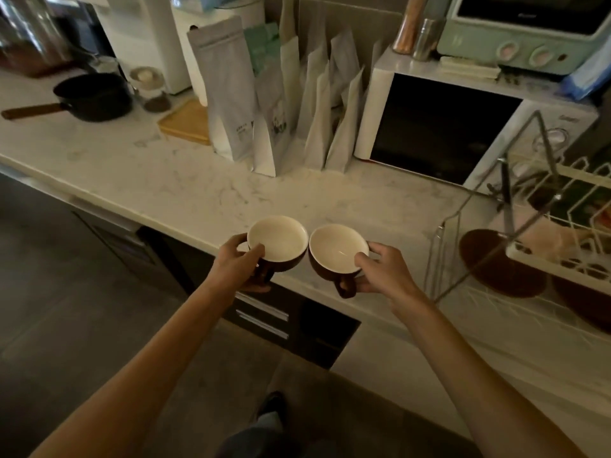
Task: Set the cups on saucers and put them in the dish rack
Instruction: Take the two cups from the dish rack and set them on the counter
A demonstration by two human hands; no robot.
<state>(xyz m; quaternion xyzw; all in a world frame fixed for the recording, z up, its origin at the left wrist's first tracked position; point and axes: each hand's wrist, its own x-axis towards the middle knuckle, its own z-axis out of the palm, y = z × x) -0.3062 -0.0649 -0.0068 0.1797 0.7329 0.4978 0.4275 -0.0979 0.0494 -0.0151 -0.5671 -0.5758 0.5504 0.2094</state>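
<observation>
I hold two brown cups with cream insides side by side over the front edge of the counter, their rims touching. My left hand (239,262) grips the left cup (277,242) at its rim and side. My right hand (380,269) grips the right cup (337,249) by the rim, its handle pointing toward me. A brown saucer (496,262) lies in the lower level of the wire dish rack (542,180) at the right. Part of a second brown saucer (585,302) shows at the right edge.
A white microwave (439,127) stands behind the rack, with a green toaster oven (525,31) on top. Several paper bags (231,90) stand at the back centre. At the far left sit a black saucepan (92,95) and a wooden board (188,122). The marble counter (198,190) stretches left.
</observation>
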